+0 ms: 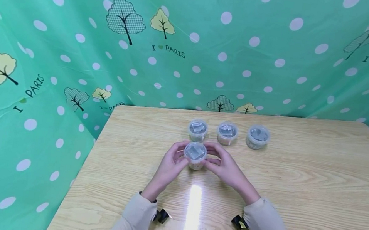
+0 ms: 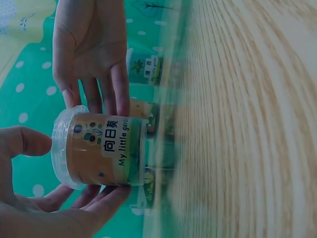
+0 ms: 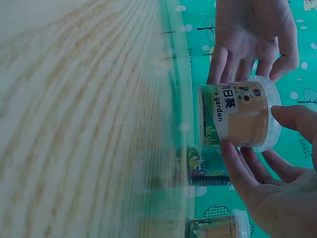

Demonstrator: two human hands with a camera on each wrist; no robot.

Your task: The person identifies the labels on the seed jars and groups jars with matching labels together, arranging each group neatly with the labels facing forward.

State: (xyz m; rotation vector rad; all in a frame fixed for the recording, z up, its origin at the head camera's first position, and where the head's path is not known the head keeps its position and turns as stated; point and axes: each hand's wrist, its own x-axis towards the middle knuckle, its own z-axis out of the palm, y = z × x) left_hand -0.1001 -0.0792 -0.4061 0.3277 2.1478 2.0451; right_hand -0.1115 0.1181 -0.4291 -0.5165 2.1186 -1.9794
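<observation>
A clear plastic planting cup (image 1: 195, 152) with a lid is held upright between both hands near the middle of the table. My left hand (image 1: 170, 165) grips its left side, thumb near the lid rim and fingers behind. On the opposite side my right hand (image 1: 225, 169) holds it with thumb and fingers. In the left wrist view the cup (image 2: 99, 148) shows a brown and green label reading "My little garden" with Chinese characters. The right wrist view shows the same cup (image 3: 245, 114) from another side. Whether its base touches the table, I cannot tell.
Behind the held cup stand three similar lidded cups in a row: a left one (image 1: 198, 128), a middle one (image 1: 227, 133) and a right one (image 1: 258, 136). They rest on the wooden table (image 1: 319, 179). A green dotted curtain (image 1: 203, 75) hangs along the back and left.
</observation>
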